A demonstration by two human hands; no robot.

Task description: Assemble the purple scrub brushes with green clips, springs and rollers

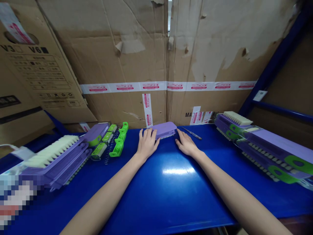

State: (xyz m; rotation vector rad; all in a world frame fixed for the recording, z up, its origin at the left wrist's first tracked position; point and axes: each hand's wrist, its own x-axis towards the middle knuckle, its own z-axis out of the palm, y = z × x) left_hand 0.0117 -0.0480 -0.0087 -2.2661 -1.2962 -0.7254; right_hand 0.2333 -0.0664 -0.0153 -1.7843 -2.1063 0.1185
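Observation:
A purple brush-like part with pale bristles beneath lies on the blue table against the cardboard. My left hand is around its left end, fingers over the top and thumb at the near edge. Close to the right end rests my right hand, fingers stretched out and holding nothing; whether its fingertips touch the part I cannot tell. A slim screwdriver lies just beyond my right hand. Left of my left hand are bright green clip pieces, dark coil springs and green-and-clear pieces.
Stacked purple brush parts with cream bristles stand on the left, with a white plug beside them. More purple-and-green parts are piled on the right. Cardboard walls the back, and a blue metal post rises at right.

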